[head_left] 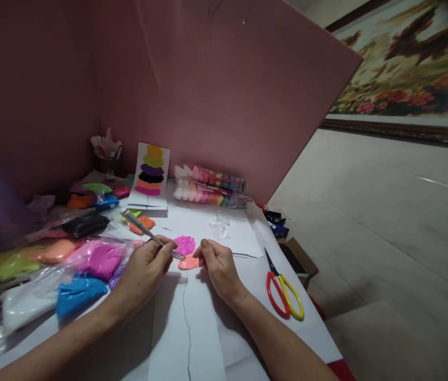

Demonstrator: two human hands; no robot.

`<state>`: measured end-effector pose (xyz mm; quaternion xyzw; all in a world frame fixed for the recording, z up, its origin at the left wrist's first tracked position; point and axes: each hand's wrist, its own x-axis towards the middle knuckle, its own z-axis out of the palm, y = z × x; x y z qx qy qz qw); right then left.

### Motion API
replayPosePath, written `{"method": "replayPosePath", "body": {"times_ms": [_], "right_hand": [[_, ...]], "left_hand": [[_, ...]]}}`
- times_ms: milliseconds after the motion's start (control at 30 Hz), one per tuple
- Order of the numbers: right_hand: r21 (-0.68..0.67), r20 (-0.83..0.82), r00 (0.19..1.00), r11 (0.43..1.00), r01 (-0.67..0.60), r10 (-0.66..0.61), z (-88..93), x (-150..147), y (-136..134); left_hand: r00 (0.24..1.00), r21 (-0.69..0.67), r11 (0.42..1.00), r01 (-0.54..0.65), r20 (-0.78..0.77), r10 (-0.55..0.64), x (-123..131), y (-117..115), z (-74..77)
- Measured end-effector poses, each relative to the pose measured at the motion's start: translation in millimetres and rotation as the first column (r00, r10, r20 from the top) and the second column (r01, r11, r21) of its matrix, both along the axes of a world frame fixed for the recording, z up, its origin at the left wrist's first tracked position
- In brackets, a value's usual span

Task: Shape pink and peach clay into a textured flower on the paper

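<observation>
My left hand [150, 264] pinches a grey ridged tool [140, 224], its pronged tip resting on an orange clay patch [187, 263]. Just above that patch lies a pink grooved clay patch [184, 245]. Both sit on a white paper strip [186, 328] with a dark wavy line running down from the clay. My right hand [218, 262] is at the right edge of the orange patch, thumb and forefinger pressed together; whatever they hold, if anything, is too small to make out.
Bagged clay [100, 259] in several colours covers the left side. Open scissors [283, 293] lie at the right. Behind stand a card with coloured bands [150, 177] and packs of clay [208, 188]. Clear plastic [219, 227] lies beyond my right hand.
</observation>
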<state>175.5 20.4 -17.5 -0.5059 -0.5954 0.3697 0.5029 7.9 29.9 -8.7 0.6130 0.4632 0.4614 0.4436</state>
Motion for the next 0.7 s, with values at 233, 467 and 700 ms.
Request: {"method": "replayPosePath", "body": {"times_ms": [233,467,700], "right_hand": [[0.016,-0.036,0.996,0.997,0.079,-0.079,-20.2,7.1,16.1],[-0.005,0.045,0.995,0.996,0.092,-0.092,-14.7,5.6,9.6],[0.001,0.157,0.984,0.996,0.091,-0.09,-10.1,3.3,5.6]], "left_hand": [[0.961,0.1,0.995,-0.014,-0.273,0.041,1.9,-0.4,-0.6],[0.96,0.047,0.999,-0.014,-0.28,0.027,3.3,4.7,-7.3],[0.95,0.064,0.998,0.014,-0.312,0.007,3.8,4.8,-7.7]]}}
